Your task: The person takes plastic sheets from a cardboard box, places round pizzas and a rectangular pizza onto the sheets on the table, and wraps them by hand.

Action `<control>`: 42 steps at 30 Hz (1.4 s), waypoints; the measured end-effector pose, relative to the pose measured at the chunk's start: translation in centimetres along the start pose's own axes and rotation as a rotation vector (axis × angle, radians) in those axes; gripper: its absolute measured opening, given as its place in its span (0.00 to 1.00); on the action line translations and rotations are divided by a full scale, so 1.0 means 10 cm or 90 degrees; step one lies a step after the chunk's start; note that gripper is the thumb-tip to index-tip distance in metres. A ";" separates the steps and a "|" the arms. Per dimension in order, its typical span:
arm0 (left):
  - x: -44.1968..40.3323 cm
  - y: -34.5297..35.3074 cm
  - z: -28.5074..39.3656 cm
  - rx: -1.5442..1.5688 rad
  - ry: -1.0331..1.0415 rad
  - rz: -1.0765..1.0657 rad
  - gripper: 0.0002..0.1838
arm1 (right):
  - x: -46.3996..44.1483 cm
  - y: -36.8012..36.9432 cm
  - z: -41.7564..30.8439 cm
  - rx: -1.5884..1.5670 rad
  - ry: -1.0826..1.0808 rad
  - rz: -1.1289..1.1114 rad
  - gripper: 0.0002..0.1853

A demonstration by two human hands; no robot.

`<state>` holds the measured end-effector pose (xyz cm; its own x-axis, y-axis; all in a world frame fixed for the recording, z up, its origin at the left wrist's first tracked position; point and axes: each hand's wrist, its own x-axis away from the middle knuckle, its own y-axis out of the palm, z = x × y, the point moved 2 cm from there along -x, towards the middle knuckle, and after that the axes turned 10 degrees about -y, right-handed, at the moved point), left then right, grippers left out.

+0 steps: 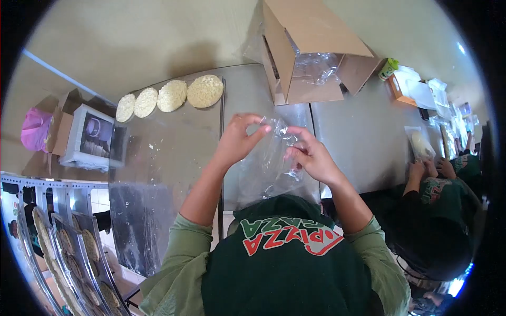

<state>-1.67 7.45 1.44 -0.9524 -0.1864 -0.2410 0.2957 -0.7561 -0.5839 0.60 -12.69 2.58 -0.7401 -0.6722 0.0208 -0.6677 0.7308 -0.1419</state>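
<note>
My left hand (241,138) pinches one side of the upper edge of a clear plastic bag (266,168). On the bag's other side, my right hand (311,156) grips the film between thumb and fingers. The bag hangs between both hands, over the metal table (237,174) in front of my chest, and looks to have nothing in it. To the left, several flat round pale discs (205,91) lie in a row along the table's back edge.
An open cardboard box (311,31) with plastic inside stands at the back. At left are a framed box (95,134), a pink bag (37,129) and a rack (79,253) of round discs. A co-worker's hands (424,168) hold a bag at right.
</note>
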 end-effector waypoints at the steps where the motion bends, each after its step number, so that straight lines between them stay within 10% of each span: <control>1: -0.01 0.08 -0.03 0.121 -0.106 -0.072 0.11 | 0.03 -0.03 -0.05 0.092 -0.025 0.051 0.19; 4: 0.09 0.29 0.12 0.212 -0.150 -0.005 0.11 | 0.11 -0.10 -0.01 0.399 -0.301 0.220 0.14; 10: 0.18 0.51 0.27 0.172 -0.202 -0.039 0.08 | 0.20 -0.35 0.12 0.199 -0.088 0.313 0.11; 20: 0.09 0.81 0.54 0.181 -0.087 -0.110 0.08 | 0.47 -0.61 0.19 0.004 -0.152 0.173 0.21; 28: 0.14 0.87 0.60 0.044 0.002 0.149 0.04 | 0.66 -0.66 0.51 -0.384 -0.015 0.297 0.33; 37: 0.17 0.65 0.43 0.189 -0.043 0.280 0.04 | 0.66 -0.50 0.50 -0.339 -0.046 0.176 0.29; 42: 0.31 0.48 0.37 0.030 -0.012 0.209 0.06 | 0.55 -0.42 0.39 0.171 -0.223 0.116 0.26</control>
<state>-3.44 0.93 0.71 -0.8085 -0.4354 -0.3960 0.5833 -0.6820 -0.4412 -0.36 -19.87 -0.57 -0.7415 -0.5687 -0.3560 -0.4508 0.8153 -0.3635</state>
